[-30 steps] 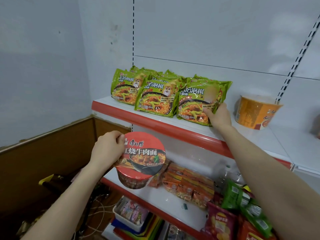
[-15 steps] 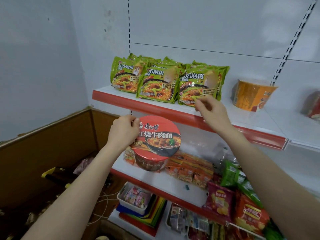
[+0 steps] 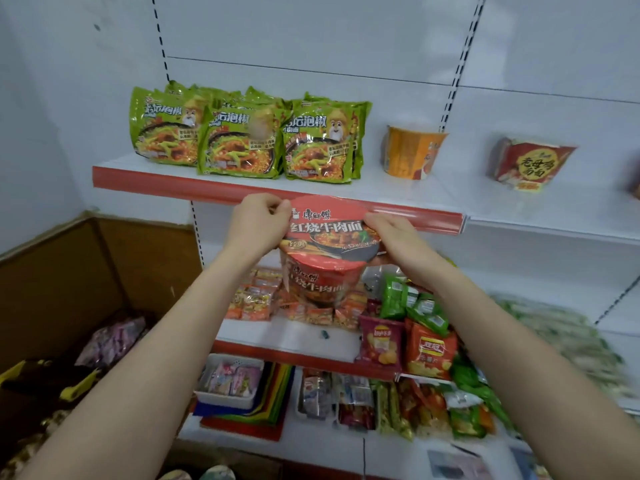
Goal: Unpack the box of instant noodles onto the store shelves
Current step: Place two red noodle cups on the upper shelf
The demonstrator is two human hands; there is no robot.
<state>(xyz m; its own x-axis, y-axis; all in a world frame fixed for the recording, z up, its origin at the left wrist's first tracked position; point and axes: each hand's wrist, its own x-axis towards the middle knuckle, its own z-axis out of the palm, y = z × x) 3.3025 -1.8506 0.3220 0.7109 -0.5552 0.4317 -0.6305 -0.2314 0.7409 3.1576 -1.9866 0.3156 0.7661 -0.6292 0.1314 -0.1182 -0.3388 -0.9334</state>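
Observation:
A red instant noodle bowl (image 3: 325, 251) hangs in the air just below the red front edge of the upper shelf (image 3: 166, 180), its lid tilted toward me. My left hand (image 3: 254, 225) grips its left rim and my right hand (image 3: 391, 233) grips its right rim. On the upper shelf stand several green noodle packets (image 3: 239, 143), an orange noodle cup (image 3: 412, 154) and a red noodle bowl (image 3: 530, 162) further right.
The lower shelf (image 3: 294, 336) holds small orange sachets, green packets and crisp bags (image 3: 381, 341). Below are trays of small packets (image 3: 230, 381). A brown wooden panel (image 3: 86, 271) and clutter fill the left corner. The upper shelf has bare white surface between the cups.
My right hand left the green packets and came down onto the red bowl's right rim. The bowl moved right and up toward the shelf edge. The view shifted right, showing another bowl.

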